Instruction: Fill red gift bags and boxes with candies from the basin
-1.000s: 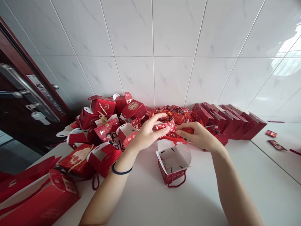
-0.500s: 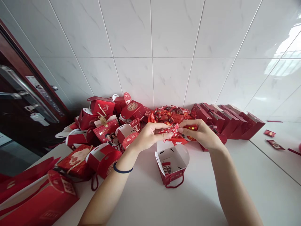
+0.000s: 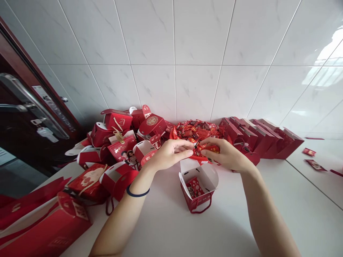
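An open red gift box [image 3: 198, 191] with a white inside and a cord handle stands on the white floor in front of me. Two red candy packets [image 3: 193, 186] lie inside it. Just above the box my left hand [image 3: 168, 154] and my right hand [image 3: 226, 154] meet, fingers pinched. Between them they hold small red wrapped candies [image 3: 205, 149]. My left wrist wears a dark band. Behind the hands lies a heap of red candies [image 3: 197, 129] against the tiled wall.
A jumble of red gift boxes [image 3: 118, 142] fills the left side. A row of flat folded boxes [image 3: 264, 137] leans at the right. Red bags [image 3: 40, 221] lie at the near left by a dark door [image 3: 24, 117]. Loose packets [image 3: 311, 157] dot the far right.
The box was empty a second ago; one packet dropped in, then a second. My hands stayed above the box and now pinch further candies together.
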Motion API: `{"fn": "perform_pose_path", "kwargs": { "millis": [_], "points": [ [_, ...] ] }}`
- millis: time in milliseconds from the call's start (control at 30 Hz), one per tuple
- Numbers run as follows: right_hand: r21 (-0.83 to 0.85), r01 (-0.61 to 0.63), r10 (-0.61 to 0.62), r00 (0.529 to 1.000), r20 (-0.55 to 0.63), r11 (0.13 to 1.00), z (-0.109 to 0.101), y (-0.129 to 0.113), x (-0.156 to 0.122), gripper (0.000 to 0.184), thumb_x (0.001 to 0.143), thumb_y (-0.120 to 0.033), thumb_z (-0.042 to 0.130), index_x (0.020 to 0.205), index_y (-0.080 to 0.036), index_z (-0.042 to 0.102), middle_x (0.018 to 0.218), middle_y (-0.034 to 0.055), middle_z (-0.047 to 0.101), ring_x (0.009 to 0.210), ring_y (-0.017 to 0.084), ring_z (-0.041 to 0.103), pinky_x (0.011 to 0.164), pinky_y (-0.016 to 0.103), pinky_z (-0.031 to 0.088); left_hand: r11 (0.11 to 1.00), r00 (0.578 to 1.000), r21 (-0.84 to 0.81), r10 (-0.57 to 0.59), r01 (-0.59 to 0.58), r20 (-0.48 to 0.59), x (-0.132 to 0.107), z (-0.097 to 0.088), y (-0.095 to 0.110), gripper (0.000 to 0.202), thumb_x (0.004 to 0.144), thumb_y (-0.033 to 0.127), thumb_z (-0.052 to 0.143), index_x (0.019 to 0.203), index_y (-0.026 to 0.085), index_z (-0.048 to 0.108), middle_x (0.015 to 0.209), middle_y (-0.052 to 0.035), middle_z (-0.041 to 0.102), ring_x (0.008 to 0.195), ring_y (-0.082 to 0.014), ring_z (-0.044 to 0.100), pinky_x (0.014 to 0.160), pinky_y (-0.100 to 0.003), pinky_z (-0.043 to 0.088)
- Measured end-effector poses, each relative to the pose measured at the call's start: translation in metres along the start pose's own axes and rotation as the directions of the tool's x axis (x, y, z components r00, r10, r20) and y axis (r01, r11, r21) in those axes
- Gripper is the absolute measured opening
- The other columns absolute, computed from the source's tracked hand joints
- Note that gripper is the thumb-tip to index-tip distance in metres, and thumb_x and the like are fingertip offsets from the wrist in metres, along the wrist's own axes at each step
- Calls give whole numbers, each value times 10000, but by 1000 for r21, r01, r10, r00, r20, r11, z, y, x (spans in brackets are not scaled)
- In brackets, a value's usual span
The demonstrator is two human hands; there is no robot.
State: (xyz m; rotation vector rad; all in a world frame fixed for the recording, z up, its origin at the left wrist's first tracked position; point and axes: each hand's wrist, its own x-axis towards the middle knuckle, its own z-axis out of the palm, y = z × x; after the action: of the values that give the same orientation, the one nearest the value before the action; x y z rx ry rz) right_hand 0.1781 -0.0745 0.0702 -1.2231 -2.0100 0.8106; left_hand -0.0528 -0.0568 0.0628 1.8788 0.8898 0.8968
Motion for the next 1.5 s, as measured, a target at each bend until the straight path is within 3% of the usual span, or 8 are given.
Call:
{"fn": "perform_pose_path", "kwargs": {
  "millis": [133,467,567,767,967,1133,1233,1500],
  "points": [
    [224,7,29,988,-155,975,6,-6,0,403,903,-613,587,958,-217,643,910,28,677,774,171,602,658,286,470,998,997,-36,58,-56,47,1,11,-1,304,847,339,719,1102,174,739,1034,-78,780,993,-236,719,910,-350,562],
    [379,20,50,984,-172,925,23,4,10,522,918,-724,482,1047,-251,661,908,41,689,850,204,630,711,305,514,984,989,-109,133,-138,-59,2,26,1,257,885,406,677,926,161,742,924,-58,691,869,-192,626,759,-282,509],
    [368,68,-15,989,-145,927,19,0,8,505,915,-698,523,1076,-243,671,994,54,704,926,216,634,781,326,524,980,975,-126,131,-155,-180,2,28,0,338,879,467,673,741,159,686,717,-8,603,696,-142,538,627,-250,440],
    [556,77,-115,993,35,828,11,-2,5,451,759,-473,830,1095,-199,708,1031,63,725,942,225,684,845,371,552,974,870,-140,89,-178,-486,6,25,-4,468,830,493,705,547,174,512,550,42,421,568,-101,396,542,-238,349],
    [545,30,-83,994,74,838,12,2,6,327,722,-419,863,881,-164,734,833,26,702,752,165,656,704,312,552,965,921,-229,33,-131,-389,7,20,-2,280,741,442,775,829,177,752,791,-28,706,790,-186,622,717,-275,483],
    [543,-33,-81,980,184,839,12,-4,4,384,663,-448,889,879,-165,745,825,29,699,758,178,649,694,322,574,965,926,-219,51,-141,-373,6,24,-5,269,777,433,759,732,169,739,647,11,618,651,-136,534,619,-256,432],
    [520,-19,-78,983,165,854,9,-6,2,391,668,-461,883,871,-155,748,824,32,700,750,174,640,688,315,565,943,900,-296,7,-151,-435,8,29,-6,272,754,438,769,731,167,749,667,8,637,659,-137,535,631,-264,448],
    [479,15,-101,983,155,878,4,0,0,318,780,-441,813,921,-165,743,901,52,718,828,187,663,771,329,547,956,927,-266,19,-127,-374,7,28,-3,268,758,439,779,757,171,763,736,-13,718,714,-162,616,683,-274,504]
  ]
}}
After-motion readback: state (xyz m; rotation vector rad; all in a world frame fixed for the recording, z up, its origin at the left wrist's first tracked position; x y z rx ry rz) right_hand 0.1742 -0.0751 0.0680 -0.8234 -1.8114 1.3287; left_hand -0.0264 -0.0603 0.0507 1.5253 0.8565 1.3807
